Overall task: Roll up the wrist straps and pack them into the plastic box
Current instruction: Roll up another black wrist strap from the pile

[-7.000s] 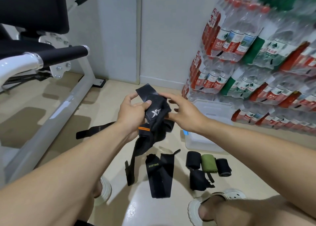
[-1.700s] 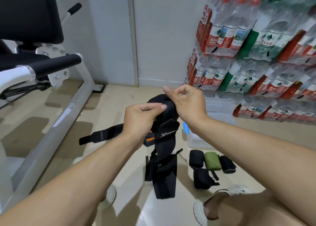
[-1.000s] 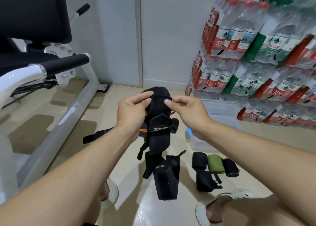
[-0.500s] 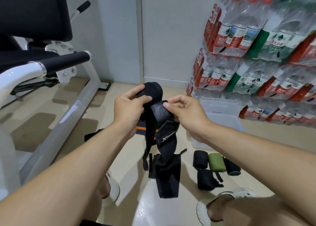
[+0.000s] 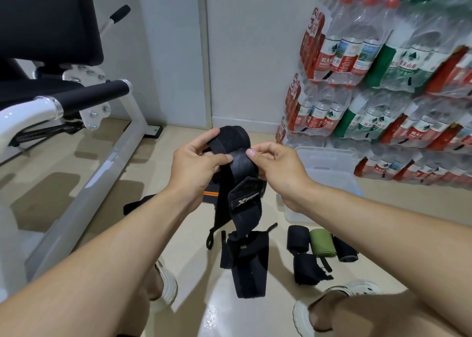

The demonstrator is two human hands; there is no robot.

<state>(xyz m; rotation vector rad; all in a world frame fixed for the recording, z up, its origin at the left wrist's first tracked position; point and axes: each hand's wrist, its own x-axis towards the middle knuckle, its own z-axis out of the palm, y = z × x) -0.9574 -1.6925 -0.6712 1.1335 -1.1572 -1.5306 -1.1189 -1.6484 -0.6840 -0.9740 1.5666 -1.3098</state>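
Observation:
A black wrist strap [image 5: 236,142], partly wound into a roll, is held in the air between both hands. My left hand [image 5: 198,167] grips the roll from the left, thumb on top. My right hand [image 5: 277,167] pinches the strap's loose part at the right. The tail with a logo patch [image 5: 244,199] hangs down below the roll. The clear plastic box [image 5: 332,168] stands on the floor behind my right forearm. Another black strap [image 5: 249,257] lies flat on the floor below. Rolled straps lie to the right: black [image 5: 297,238], green [image 5: 321,242], black [image 5: 344,248].
A white and black gym machine [image 5: 63,99] fills the left side. Stacked packs of water bottles [image 5: 383,81] line the right wall. A strap with an orange stripe [image 5: 210,193] and a loosely folded black strap [image 5: 307,269] lie on the floor. My shoes [image 5: 166,284] are at the bottom.
The strap has gone from a loose bundle to a thicker roll held between both hands. The hanging tail has become shorter. The hands shifted slightly up and right.

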